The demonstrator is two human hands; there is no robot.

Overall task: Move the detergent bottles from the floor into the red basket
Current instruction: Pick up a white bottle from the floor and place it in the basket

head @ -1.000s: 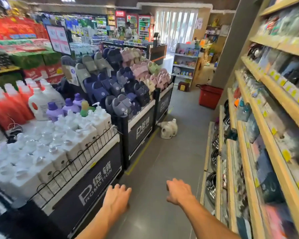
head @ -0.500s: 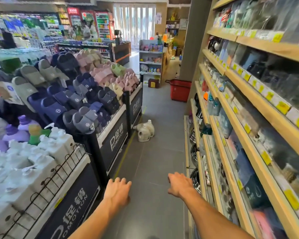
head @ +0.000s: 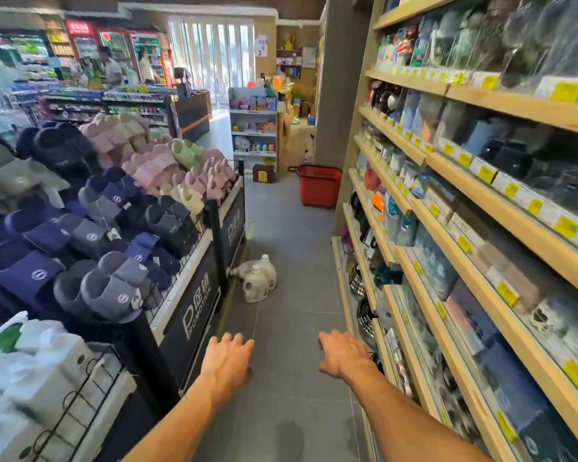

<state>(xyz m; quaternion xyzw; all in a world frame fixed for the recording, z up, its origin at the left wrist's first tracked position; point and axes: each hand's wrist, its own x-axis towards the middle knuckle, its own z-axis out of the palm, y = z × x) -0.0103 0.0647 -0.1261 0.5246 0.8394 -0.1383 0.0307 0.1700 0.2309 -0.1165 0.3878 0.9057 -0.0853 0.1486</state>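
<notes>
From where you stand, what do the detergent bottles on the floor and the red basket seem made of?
The detergent bottles: probably plastic, off-white with a dull sheen and white screw caps. The red basket: likely rigid plastic, evenly red with a dark handle; too distant to be sure.

Three whitish detergent bottles [head: 256,285] with white screw caps sat bunched together on the grey floor [head: 291,331], touching one another at the foot of the black promotion bin [head: 197,305]. Two stood upright, one just behind the other, and the third lay tipped on its side beside them with its cap pointing toward the bin. The red basket [head: 318,186] stood upright on the same floor well beyond them down the aisle, near the far end of the shelving [head: 514,216], its top open and a dark handle jutting from its left rim.
</notes>
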